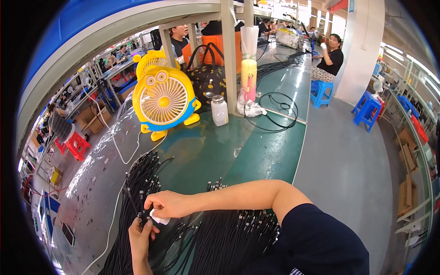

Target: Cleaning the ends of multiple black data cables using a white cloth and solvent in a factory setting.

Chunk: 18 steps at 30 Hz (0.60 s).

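Observation:
Over a long pile of black cables point(120, 245) with metal-tipped plugs, my two hands work close together. My right hand point(173, 204) reaches in from the right and pinches a crumpled white cloth or tissue point(160, 219). Just below it, my left hand point(140, 239) is closed, thumb against fingers, around a black cable's plug end point(141, 214). The white wad is beside that plug; whether they touch I cannot tell. A second bundle of black cables point(220, 243) lies under my right forearm, its silver plug ends pointing away from me.
Across the green tabletop stand a yellow-and-blue cartoon fan point(164, 101), a white bottle point(219, 111), a pink-and-yellow cylinder point(249, 80) and a coiled black cable point(279, 110). A phone point(68, 233) lies at left. Another person point(332, 59) sits beyond, on a blue stool point(322, 93).

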### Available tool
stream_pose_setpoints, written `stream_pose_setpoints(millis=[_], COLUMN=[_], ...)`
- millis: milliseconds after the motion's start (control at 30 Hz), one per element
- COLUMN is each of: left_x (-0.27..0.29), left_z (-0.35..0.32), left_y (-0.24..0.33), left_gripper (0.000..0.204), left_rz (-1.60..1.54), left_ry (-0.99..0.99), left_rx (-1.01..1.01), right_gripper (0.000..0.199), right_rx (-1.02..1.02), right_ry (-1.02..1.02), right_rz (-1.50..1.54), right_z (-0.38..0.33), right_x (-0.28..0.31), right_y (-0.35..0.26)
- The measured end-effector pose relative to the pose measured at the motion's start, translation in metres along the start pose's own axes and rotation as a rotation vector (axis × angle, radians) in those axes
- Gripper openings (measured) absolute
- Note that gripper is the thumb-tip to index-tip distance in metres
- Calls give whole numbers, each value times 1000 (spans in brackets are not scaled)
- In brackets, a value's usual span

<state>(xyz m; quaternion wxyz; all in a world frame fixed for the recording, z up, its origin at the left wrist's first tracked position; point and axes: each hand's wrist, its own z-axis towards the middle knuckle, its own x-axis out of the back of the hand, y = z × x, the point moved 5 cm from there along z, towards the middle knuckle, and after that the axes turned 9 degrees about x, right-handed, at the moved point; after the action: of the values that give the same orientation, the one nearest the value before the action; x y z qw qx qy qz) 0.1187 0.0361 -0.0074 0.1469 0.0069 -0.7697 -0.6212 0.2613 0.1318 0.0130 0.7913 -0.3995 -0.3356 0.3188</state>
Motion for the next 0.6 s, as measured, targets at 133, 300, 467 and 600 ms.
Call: stream_pose_setpoints(millis=[133,300,467,600], left_x=[11,10,9,28], left_z=[-10,1,6,-10], left_y=[2,1,-3,-12], left_gripper=[11,16,15,17], left_rz=[39,-17,-68,-126], left_ry=[-27,-102,-170,-176], left_rx=[38,61,49,166], right_gripper=[19,19,17,20], right_rx=[-42,-102,-243,-143], right_ry=[-109,-93,-131,-151], right_rz=[1,-57,167,38], right_z=[22,17,11,19], right_x=[-27,-18,-22,-38], right_y=[9,11,15,20])
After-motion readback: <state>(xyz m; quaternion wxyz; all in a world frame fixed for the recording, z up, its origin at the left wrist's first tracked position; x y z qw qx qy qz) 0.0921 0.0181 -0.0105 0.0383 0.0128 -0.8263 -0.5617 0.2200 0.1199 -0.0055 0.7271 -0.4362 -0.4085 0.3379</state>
